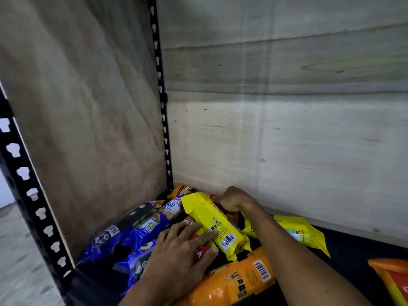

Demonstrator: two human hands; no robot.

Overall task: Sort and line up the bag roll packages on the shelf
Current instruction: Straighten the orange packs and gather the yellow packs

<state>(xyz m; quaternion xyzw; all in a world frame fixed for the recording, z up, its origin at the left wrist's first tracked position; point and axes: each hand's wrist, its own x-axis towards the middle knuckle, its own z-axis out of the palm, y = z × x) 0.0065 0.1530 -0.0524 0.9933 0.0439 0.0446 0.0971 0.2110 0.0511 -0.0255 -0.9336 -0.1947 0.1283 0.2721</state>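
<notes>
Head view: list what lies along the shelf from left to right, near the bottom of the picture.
Black slotted upright → blue packages → left hand → yellow package → right forearm → second yellow package → orange package at the right edge.

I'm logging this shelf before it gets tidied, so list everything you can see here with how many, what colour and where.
Yellow plastic bag roll packages: two; one on top of the pile between both hands, one lying right of the forearm.
Blue plastic packages: several, exact count unclear, at the pile's left by the side panel.
Orange plastic packages: three seen; a large one in front, a small one in the back corner, one at the right edge.
Plywood panels: two, pale brown, forming the back and left side.
Black perforated metal posts: two, at the corner and front left.
Left hand: flat, fingers pressing the pile.
Right hand: fingers curled in a grip at the top yellow package's far side.
</notes>
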